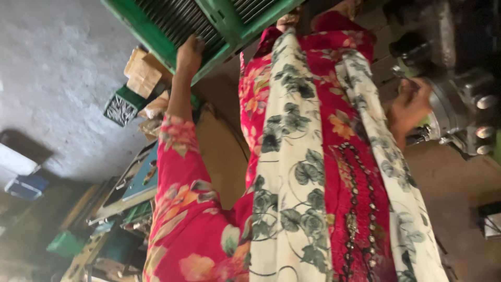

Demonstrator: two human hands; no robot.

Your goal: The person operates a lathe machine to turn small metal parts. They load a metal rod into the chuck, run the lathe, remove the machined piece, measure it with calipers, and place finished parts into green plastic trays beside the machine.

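Observation:
My left hand (189,52) reaches up from a red flowered sleeve to a green plastic crate (156,42) filled with thin grey metal rods (177,18). Its fingers curl over the rods at the crate's rim, and their tips are hidden. My right hand (411,104) is at the right, its fingers curled against the round metal chuck (459,104) of a dark machine. My red flowered dress and a white scarf with dark leaf print fill the middle of the view.
Brown cardboard pieces (142,73) and a small green box of rods (121,108) lie below the crate on a grey concrete floor (57,68). A cluttered bench with tools and a green container (65,243) is at lower left. The machine's bolts (482,133) stick out at right.

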